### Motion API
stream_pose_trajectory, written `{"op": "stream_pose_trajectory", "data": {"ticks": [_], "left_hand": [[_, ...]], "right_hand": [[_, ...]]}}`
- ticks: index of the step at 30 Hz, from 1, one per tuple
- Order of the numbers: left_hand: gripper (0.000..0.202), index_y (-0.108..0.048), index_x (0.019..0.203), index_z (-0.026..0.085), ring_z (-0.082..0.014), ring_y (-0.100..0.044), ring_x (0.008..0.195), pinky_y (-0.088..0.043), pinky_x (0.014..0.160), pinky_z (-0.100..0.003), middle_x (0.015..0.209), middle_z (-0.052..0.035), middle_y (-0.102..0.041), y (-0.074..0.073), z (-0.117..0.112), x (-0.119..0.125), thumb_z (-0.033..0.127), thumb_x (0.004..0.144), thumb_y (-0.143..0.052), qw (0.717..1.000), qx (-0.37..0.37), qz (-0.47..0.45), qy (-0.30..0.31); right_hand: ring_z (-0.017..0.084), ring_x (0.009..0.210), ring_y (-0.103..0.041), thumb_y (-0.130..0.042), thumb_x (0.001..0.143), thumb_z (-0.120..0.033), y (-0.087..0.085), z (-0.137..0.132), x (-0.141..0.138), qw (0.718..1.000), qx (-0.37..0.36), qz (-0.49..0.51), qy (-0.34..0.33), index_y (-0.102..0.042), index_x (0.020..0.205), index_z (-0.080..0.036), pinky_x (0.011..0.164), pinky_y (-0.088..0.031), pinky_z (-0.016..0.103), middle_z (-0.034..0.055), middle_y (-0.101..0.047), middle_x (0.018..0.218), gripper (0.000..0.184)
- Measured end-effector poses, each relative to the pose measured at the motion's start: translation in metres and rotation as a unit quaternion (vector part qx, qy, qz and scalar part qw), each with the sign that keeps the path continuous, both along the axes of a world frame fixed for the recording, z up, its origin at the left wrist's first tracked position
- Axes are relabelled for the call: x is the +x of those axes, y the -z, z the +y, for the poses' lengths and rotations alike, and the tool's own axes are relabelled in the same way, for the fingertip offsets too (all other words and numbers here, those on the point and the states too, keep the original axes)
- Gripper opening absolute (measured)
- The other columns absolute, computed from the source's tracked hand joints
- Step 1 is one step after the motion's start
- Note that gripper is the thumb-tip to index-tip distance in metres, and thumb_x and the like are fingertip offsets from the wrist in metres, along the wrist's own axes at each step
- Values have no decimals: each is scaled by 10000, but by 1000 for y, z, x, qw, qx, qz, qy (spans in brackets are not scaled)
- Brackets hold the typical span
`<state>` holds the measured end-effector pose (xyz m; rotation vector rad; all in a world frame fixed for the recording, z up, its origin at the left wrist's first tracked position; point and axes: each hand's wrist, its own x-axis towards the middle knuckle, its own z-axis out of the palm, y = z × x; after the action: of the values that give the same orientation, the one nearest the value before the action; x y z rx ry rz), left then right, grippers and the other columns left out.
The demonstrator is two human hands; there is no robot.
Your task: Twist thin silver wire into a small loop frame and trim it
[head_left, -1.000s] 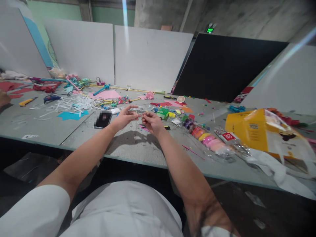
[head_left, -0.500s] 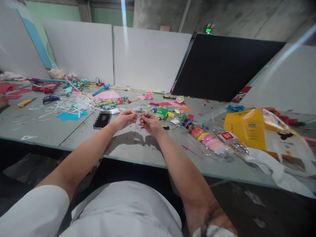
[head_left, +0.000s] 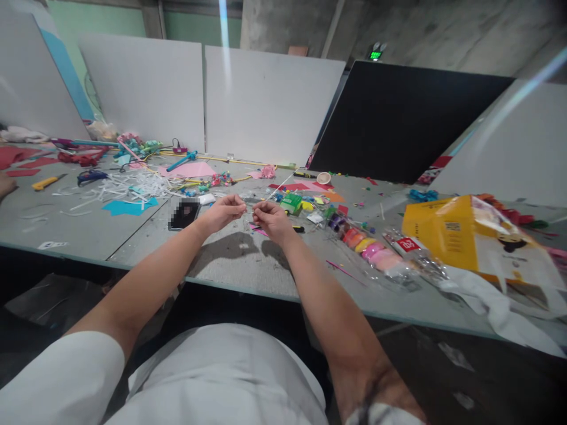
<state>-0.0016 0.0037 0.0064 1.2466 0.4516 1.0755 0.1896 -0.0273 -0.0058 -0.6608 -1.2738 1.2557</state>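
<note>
Above the table's front part, my left hand and my right hand face each other, a small gap between their fingertips. A thin, pale, straight stick or wire slants up and to the right from my right hand, whose thumb and fingers pinch it. My left fingers are pinched together too; whatever they hold is too small to make out. Left of my left hand lies a dark phone-like slab, partly pixelated. Beyond my right hand are a green box and a black-and-yellow cutter.
White paper strips and a yellow utility knife lie left. On the right are a plastic sleeve of coloured rolls and a yellow bag. Upright boards line the back. Another person's hand shows at the left edge.
The pale stick now shows clearly, pointing up and right from my right hand; before, it was hardly visible. Both hands stay in nearly the same place, still pinched.
</note>
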Motion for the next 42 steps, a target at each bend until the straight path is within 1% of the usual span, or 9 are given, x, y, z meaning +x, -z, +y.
{"op": "stream_pose_trajectory", "data": {"ticks": [7,13,15,18,21,25,28,33,42], "left_hand": [[361,-562,719,185,-100,-552,631,-383,623,-238,669,21,-642,2,2,3,254,609,-898,997,5,52,-65],[220,-670,791,185,-111,-531,618,-368,606,-248,659,16,-651,5,5,7,211,625,-812,988,14,109,-107],[217,-719,815,169,-109,-519,607,-369,604,-255,669,-1,-665,5,7,7,246,641,-822,987,15,125,-105],[311,-756,865,153,-108,-538,622,-405,631,-264,726,-25,-699,5,8,4,349,655,-874,987,20,134,-85],[434,-766,936,161,-111,-580,665,-447,672,-270,788,-30,-718,4,7,-1,449,651,-918,989,34,130,-59],[524,-766,1005,180,-118,-615,709,-481,716,-277,826,-25,-727,3,4,-2,499,629,-944,990,61,120,-41],[515,-758,967,178,-125,-620,717,-490,734,-286,805,-23,-724,3,3,1,500,614,-949,989,80,113,-49],[432,-723,840,172,-133,-594,698,-473,717,-293,737,-11,-690,1,1,6,487,627,-927,984,111,110,-86],[333,-712,725,173,-143,-523,686,-403,673,-289,686,-3,-647,0,-7,9,456,692,-884,962,158,131,-178]], "right_hand": [[114,605,-570,-962,622,-457,3,3,0,998,21,-48,37,-713,785,-219,587,-492,262,-50,-639,633,381],[112,582,-563,-955,636,-418,7,6,-3,997,5,-53,49,-717,781,-209,583,-487,262,-41,-644,613,349],[111,583,-562,-956,629,-424,9,7,-4,998,-9,-38,49,-705,780,-214,572,-484,254,-44,-637,612,361],[106,602,-567,-961,622,-410,9,9,-4,998,-33,-2,45,-694,790,-217,577,-494,243,-45,-629,635,369],[98,617,-563,-958,636,-351,5,8,-2,997,-55,36,32,-688,791,-216,582,-504,230,-42,-625,666,339],[93,630,-557,-923,692,-257,-2,5,2,994,-82,75,3,-675,784,-214,562,-500,209,-31,-621,698,268],[92,630,-553,-886,742,-201,-6,3,2,991,-97,92,-17,-664,784,-210,553,-504,204,-21,-618,716,226],[82,633,-556,-838,791,-152,-8,0,1,987,-107,115,-28,-660,781,-196,561,-513,196,-5,-631,772,184],[80,638,-569,-868,766,-166,-5,3,-3,986,-105,132,-3,-649,790,-211,565,-528,181,-22,-637,763,224]]}}
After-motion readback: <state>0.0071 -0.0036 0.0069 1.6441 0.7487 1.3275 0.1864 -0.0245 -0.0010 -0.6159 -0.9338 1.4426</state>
